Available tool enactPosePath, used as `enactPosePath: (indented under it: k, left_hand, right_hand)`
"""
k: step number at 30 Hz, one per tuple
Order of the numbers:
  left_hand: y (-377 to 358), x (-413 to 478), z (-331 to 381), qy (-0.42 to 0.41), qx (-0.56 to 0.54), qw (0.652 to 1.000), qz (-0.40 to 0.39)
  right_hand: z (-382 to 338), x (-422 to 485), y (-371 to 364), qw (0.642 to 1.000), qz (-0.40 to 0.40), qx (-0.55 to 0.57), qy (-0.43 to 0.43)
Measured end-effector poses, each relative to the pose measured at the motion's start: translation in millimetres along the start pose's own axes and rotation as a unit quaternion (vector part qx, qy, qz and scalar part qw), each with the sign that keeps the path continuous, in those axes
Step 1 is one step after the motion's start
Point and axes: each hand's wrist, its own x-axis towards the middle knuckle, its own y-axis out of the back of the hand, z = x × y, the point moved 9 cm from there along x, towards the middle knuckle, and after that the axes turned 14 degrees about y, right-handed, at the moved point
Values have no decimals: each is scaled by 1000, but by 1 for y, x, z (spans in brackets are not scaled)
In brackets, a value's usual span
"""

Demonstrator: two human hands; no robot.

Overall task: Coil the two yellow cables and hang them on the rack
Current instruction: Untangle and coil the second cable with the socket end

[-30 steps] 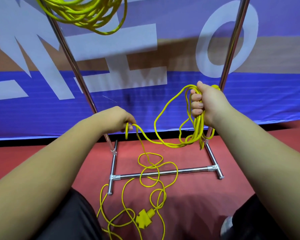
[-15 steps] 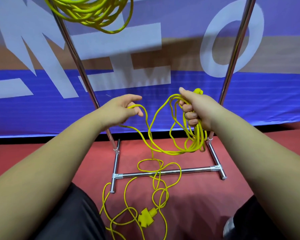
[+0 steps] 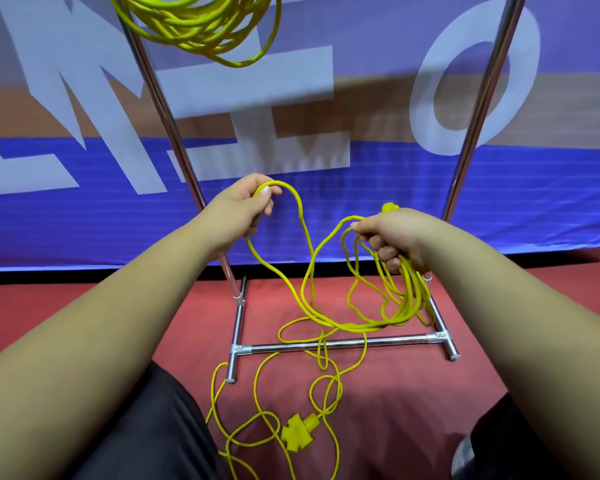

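The 2nd yellow cable (image 3: pixel 357 328) is found partly coiled. Several loops are gathered in the right hand (image 3: pixel 394 239) and hang down to just above the base bar of the rack (image 3: pixel 378 341). The rest is left trailing in loose tangles over the red floor (image 3: pixel 413 410), ending in a yellow socket block (image 3: pixel 297 434) near the person's knees. A yellow plug (image 3: pixel 389 206) is seen poking out above the right fist, whose fingers are curled tight round the bunched loops. The left hand (image 3: pixel 245 207) is raised well apart from it, with a single strand pinched between thumb and curled fingers, so that a fresh loop is draped between the 2 hands.

The cable is judged to be light, thin and limp, with some springiness. Loops can be expected to twist or slip out of the bundle if the fist is slackened. It is best taken along the free strand, close to the bundle. The socket block should be lifted last, since its weight may drag the tail.

The 1st yellow cable (image 3: pixel 201 29) is already hung as a coil at the top of the rack, behind which a blue and white banner (image 3: pixel 84 220) is stretched.
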Motion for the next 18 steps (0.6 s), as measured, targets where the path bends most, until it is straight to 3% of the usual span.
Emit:
enactPosePath:
  k: [3,7,10,13,18]
  left_hand:
    - [-10,-1,1,9,-17,1000,-17]
    - [-20,-3,-4,-10,184,983,7]
    - [-34,-7,-7,-20,252,967,-29]
    - [-48,-13,-4,-32,241,966,-92]
    - [-58,-16,9,-26,147,985,-92]
  right_hand:
    - [-7,-5,-13,998,-51,-12,29]
    - [-24,-11,-25,990,-84,-24,111]
    - [-31,-10,-27,985,-72,-25,152]
    - [-33,-7,-22,978,-39,-98,178]
    - [-24,0,-26,970,-41,-154,182]
